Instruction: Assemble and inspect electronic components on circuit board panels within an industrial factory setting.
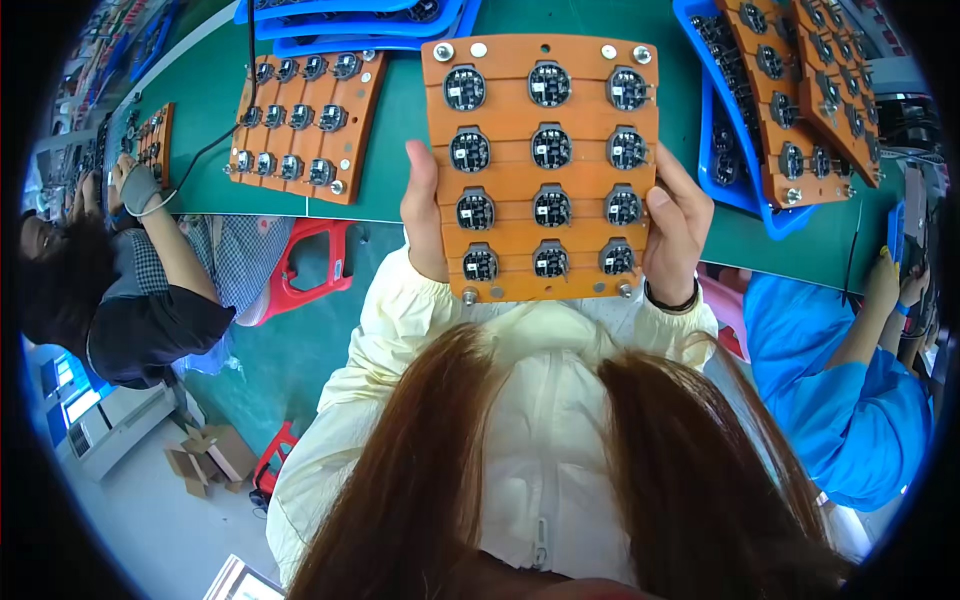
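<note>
I hold an orange fixture board (585,115) upright in front of my chest. It carries rows of small round black parts, three across, with silver bolts at its corners. My left hand (423,215) grips its lower left edge, thumb on the front face. Gripping the lower right edge is my right hand (678,225), with a dark band at the wrist. The board's lower edge hangs just over the near edge of the green table (400,150).
A second orange board (305,125) of round parts lies on the table to the left. Blue trays (720,150) with more orange boards stand at the right and at the back. A person sits at my left, another in blue at my right. A red stool (315,260) stands below.
</note>
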`<state>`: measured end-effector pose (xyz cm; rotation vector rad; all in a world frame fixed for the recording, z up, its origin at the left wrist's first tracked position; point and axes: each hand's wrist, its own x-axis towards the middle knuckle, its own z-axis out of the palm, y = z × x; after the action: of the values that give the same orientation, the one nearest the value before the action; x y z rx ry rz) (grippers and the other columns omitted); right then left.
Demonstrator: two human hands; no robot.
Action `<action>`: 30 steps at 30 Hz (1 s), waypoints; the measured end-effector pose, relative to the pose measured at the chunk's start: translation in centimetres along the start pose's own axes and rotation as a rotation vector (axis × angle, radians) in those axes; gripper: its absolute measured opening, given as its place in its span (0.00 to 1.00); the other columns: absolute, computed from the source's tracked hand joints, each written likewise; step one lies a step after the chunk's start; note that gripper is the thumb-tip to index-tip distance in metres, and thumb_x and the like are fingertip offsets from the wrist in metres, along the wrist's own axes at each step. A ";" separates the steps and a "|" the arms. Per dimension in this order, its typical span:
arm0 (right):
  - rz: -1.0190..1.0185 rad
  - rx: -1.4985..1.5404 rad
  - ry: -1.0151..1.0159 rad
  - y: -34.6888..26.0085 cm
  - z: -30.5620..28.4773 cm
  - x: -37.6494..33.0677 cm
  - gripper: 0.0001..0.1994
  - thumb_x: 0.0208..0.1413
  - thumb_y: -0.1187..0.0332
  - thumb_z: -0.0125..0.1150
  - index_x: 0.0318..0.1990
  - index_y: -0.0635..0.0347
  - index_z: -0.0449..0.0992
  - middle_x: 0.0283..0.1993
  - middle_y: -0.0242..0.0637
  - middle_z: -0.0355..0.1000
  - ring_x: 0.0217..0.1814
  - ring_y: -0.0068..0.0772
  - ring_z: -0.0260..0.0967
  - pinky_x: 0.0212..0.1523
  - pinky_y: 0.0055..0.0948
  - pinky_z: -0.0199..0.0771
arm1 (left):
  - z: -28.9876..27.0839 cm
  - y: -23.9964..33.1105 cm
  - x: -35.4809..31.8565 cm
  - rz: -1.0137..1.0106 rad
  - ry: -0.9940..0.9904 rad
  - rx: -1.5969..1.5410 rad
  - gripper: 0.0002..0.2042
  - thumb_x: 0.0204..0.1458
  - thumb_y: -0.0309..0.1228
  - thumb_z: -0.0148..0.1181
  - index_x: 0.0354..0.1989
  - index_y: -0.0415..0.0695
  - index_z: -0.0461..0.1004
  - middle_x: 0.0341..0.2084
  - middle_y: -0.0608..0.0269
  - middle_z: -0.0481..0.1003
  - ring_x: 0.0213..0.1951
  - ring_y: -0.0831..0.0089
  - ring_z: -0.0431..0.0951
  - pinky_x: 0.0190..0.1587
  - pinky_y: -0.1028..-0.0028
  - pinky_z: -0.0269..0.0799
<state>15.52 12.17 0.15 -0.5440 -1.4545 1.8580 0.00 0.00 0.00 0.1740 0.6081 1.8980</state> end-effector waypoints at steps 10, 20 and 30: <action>-0.025 0.024 0.029 0.5 -0.1 0.0 0.23 0.50 0.78 0.39 0.55 0.81 0.54 0.52 0.51 0.63 0.50 0.32 0.65 0.50 0.24 0.64 | 0.3 0.1 0.0 -0.061 0.014 -0.092 0.33 0.53 0.57 0.34 0.59 0.43 0.50 0.54 0.53 0.59 0.52 0.58 0.64 0.51 0.59 0.65; -0.043 -0.057 0.032 0.7 -0.6 -0.2 0.22 0.52 0.77 0.42 0.55 0.80 0.56 0.52 0.50 0.63 0.50 0.31 0.65 0.50 0.23 0.64 | 0.3 0.1 -0.1 -0.070 -0.029 -0.119 0.33 0.53 0.57 0.32 0.59 0.43 0.51 0.53 0.54 0.60 0.52 0.58 0.65 0.50 0.60 0.65; -0.058 -0.108 0.039 0.6 -0.4 -0.1 0.21 0.53 0.75 0.45 0.54 0.77 0.58 0.52 0.47 0.64 0.50 0.29 0.64 0.50 0.23 0.63 | 0.5 0.1 -0.2 -0.058 -0.068 -0.220 0.33 0.54 0.57 0.31 0.59 0.43 0.50 0.54 0.53 0.59 0.53 0.57 0.63 0.51 0.58 0.63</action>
<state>15.72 12.30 -0.51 -0.5800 -1.5354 1.7224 0.15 -0.04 0.54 0.0774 0.3517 1.8799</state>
